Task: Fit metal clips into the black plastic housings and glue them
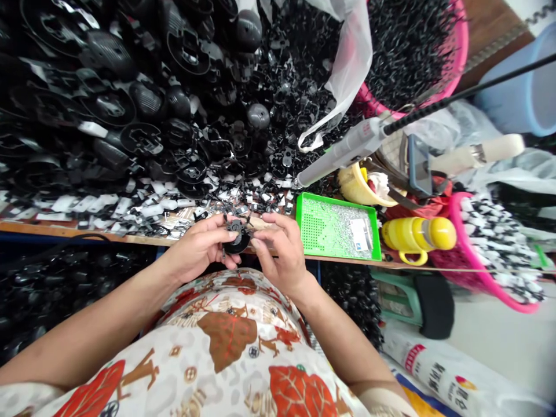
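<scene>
My left hand [197,246] is closed round a small round black plastic part [237,236], held just in front of the table's front edge. My right hand [280,246] meets it from the right, its fingertips pinched against the same part. A pile of similar black plastic parts [143,98] covers the table behind. Small white and black clips [147,205] lie scattered along the wooden edge near my hands.
A green tray [304,220] of small screws sits right of my hands. A grey electric screwdriver [347,147] hangs above it on a black cable. A yellow bottle [417,234], pink baskets [460,46] of parts, a clear plastic bag [351,63] and a green stool [391,298] are nearby.
</scene>
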`<state>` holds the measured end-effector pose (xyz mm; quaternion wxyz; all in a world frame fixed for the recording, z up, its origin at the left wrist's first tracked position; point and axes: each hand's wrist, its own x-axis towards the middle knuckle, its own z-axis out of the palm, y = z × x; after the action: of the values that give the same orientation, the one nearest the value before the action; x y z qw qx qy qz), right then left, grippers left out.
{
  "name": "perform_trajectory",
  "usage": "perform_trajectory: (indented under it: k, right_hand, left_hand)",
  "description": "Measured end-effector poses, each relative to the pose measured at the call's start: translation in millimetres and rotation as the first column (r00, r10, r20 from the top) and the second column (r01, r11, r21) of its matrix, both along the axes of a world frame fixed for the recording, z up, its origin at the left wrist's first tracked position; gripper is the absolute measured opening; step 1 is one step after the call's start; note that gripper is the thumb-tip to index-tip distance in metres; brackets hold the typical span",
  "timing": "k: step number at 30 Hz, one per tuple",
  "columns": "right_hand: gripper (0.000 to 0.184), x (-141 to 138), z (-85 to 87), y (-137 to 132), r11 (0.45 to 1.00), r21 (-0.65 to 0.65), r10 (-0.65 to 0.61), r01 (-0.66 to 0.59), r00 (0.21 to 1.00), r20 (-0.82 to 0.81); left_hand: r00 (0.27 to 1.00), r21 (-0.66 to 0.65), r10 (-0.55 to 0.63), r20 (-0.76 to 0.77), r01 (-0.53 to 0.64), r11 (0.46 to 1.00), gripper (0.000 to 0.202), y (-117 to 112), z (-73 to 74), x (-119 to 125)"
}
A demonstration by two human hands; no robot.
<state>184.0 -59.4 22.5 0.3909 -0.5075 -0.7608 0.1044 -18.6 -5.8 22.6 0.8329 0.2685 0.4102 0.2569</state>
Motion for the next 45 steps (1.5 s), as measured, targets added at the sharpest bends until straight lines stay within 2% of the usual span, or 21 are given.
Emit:
perform_trajectory:
  k: [4, 7, 9, 12, 17, 20, 23, 26, 28, 30, 31, 32, 33, 34, 36, 38, 41, 43, 45]
  right_hand:
    - [0.020, -3.7, 1.4, 1.5, 1.000, -0.004, -0.004, 0.004, 0.994, -0.108]
    - [0.023, -5.2, 1.8, 5.1, 0.987, -0.143, -0.113, 0.079, 0.961, -0.253]
    - [0.016, -5.1, 1.7, 7.3, 0.968, -0.238, -0.151, 0.078, 0.940, -0.307]
    - [0.010, -4.1, 2.3, 6.3, 0.968, -0.250, -0.100, 0.016, 0.940, -0.327]
    - [0.009, -3.2, 8.2, -3.5, 0.983, -0.152, 0.048, -0.104, 0.941, -0.334]
    - [0.019, -4.0, 12.2, -2.9, 0.985, -0.066, 0.130, -0.157, 0.946, -0.297]
    - [0.033, -6.6, 14.3, 3.2, 0.988, 0.007, 0.155, -0.157, 0.967, -0.203]
    - [0.021, -10.6, 14.7, 7.1, 0.980, 0.089, 0.185, -0.175, 0.975, -0.123]
    - [0.012, -12.7, 14.1, 7.1, 0.972, 0.132, 0.210, -0.197, 0.973, -0.097]
    - [0.007, -13.1, 12.8, 6.6, 0.967, 0.151, 0.224, -0.207, 0.970, -0.099]
    - [0.006, -12.5, 11.9, 6.7, 0.967, 0.146, 0.226, -0.209, 0.968, -0.108]
    - [0.008, -11.2, 10.9, 7.2, 0.969, 0.128, 0.225, -0.210, 0.967, -0.116]
    - [0.010, -9.2, 10.2, 8.1, 0.973, 0.100, 0.221, -0.210, 0.967, -0.124]
    - [0.015, -6.6, 9.8, 9.4, 0.976, 0.071, 0.214, -0.206, 0.968, -0.131]
    - [0.027, -0.3, 10.3, 12.4, 0.981, 0.029, 0.193, -0.191, 0.973, -0.125]
    - [0.032, 6.2, 12.9, 15.1, 0.984, 0.012, 0.178, -0.178, 0.983, -0.052]
    - [0.016, 12.1, 20.0, 16.2, 0.963, -0.033, 0.270, -0.269, 0.943, 0.197]
    - [0.013, 12.8, 26.2, 14.5, 0.938, -0.101, 0.344, -0.331, 0.868, 0.358]
    - [0.015, 11.8, 32.9, 10.8, 0.921, -0.169, 0.388, -0.350, 0.798, 0.462]
  left_hand:
    - [0.999, 0.054, 0.000, -0.041, 0.002, 0.999, 0.047, -2.3, 2.2, -0.3]
    - [0.996, 0.200, -0.005, -0.090, 0.023, 0.980, 0.051, -8.0, 2.1, 1.9]
    - [0.992, 0.335, -0.016, -0.127, 0.058, 0.940, 0.051, -12.3, 0.0, 4.5]
    - [0.984, 0.500, 0.017, -0.176, 0.075, 0.863, 0.050, -16.4, -5.7, 6.6]
    - [0.975, 0.638, 0.082, -0.205, 0.070, 0.767, 0.051, -15.6, -13.7, 0.1]
    - [0.970, 0.735, 0.065, -0.233, 0.133, 0.665, 0.056, -14.4, -14.4, -5.4]
    - [0.956, 0.820, 0.055, -0.289, 0.218, 0.529, 0.058, -14.1, -13.0, -9.1]
    - [0.924, 0.884, 0.096, -0.369, 0.317, 0.345, 0.054, -13.1, -11.0, -11.4]
    - [0.921, 0.914, 0.120, -0.370, 0.338, 0.225, 0.053, -11.6, -10.7, -12.6]
    - [0.929, 0.935, 0.133, -0.346, 0.328, 0.138, 0.053, -9.8, -11.3, -13.8]
    - [0.929, 0.937, 0.137, -0.343, 0.328, 0.117, 0.053, -9.0, -11.7, -14.2]
    - [0.925, 0.934, 0.140, -0.352, 0.337, 0.120, 0.053, -8.3, -12.0, -14.5]
    - [0.916, 0.922, 0.141, -0.377, 0.356, 0.152, 0.054, -7.9, -11.9, -14.5]
    - [0.900, 0.900, 0.134, -0.414, 0.382, 0.211, 0.056, -7.6, -11.3, -14.0]
    - [0.875, 0.827, 0.086, -0.476, 0.412, 0.383, 0.055, -7.2, -8.3, -11.6]
    - [0.887, 0.733, -0.010, -0.463, 0.389, 0.557, 0.046, -6.7, -2.9, -7.4]
    - [0.915, 0.553, -0.181, -0.361, 0.366, 0.749, 0.035, -5.6, 7.0, -1.6]
    - [0.907, 0.380, -0.292, -0.303, 0.396, 0.836, 0.039, -5.9, 11.5, -0.6]
    - [0.892, 0.186, -0.383, -0.240, 0.429, 0.884, 0.046, -7.6, 12.6, -1.5]
